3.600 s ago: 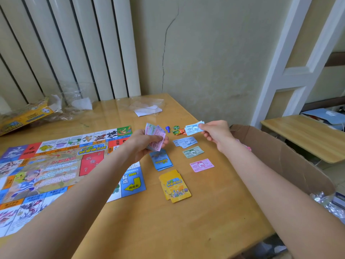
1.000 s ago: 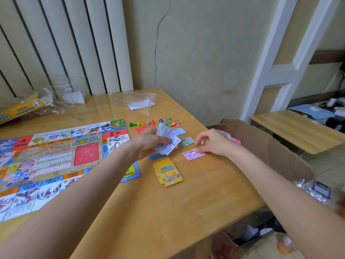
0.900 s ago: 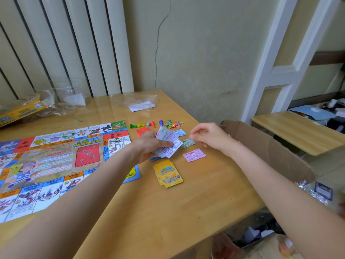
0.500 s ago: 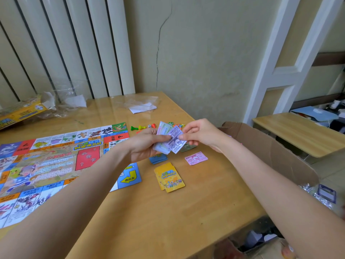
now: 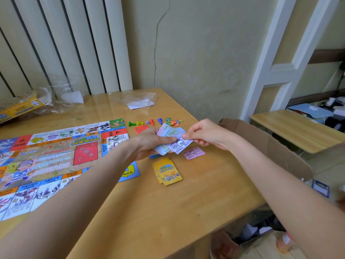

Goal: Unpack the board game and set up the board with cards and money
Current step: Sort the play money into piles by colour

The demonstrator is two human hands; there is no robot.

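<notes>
The colourful game board (image 5: 48, 157) lies unfolded on the left of the wooden table (image 5: 168, 212). My left hand (image 5: 149, 144) grips a fanned stack of paper money (image 5: 168, 135) above the table. My right hand (image 5: 203, 133) pinches a purple note (image 5: 180, 145) at the top of that stack. A pink note (image 5: 194, 152) lies on the table just below. A yellow card deck (image 5: 168, 171) sits nearer me, and a blue card deck (image 5: 155, 156) is mostly hidden under my left hand. A red card (image 5: 140, 128) lies by the board's corner.
Pawns, a die and small coloured tokens (image 5: 155, 122) line up behind my hands. Clear plastic wrap with white paper (image 5: 141, 102) and the yellow game box (image 5: 18, 108) lie at the back. An open cardboard box (image 5: 270, 146) stands against the table's right edge.
My right hand laid a pink note on the table, lifted away, then came back to the stack and now pinches a purple note. My left hand kept holding the money.
</notes>
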